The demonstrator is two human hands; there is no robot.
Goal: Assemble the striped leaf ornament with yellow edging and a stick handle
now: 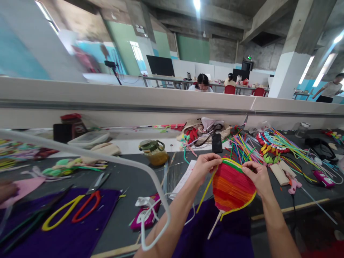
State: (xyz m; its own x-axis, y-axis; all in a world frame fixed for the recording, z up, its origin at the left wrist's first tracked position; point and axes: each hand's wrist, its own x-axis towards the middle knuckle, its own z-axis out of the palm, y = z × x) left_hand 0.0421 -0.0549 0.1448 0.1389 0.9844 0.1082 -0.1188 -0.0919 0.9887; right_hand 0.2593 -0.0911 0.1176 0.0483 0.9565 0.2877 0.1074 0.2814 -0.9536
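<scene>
A fan-shaped craft piece [232, 188] in red, pink and orange rows, with a green band at its top, hangs upright before me. A yellow pipe cleaner [204, 193] runs along its rim, its loose end dangling at the left. My left hand [208, 166] pinches this pipe cleaner against the fan's top left corner. At the top right edge, my right hand [256, 175] grips the fan between thumb and fingers. A pale wrapped stem [214, 226] sticks out below, over a dark purple cloth [212, 243].
Left lie yellow-and-red-handled scissors [86, 200]; another person's hand [6, 191] is at the edge. A white bent tube [129, 163] crosses in front. A teapot [153, 152], phone [216, 143], pipe cleaners [245, 148] and pink glue gun [294, 184] lie around.
</scene>
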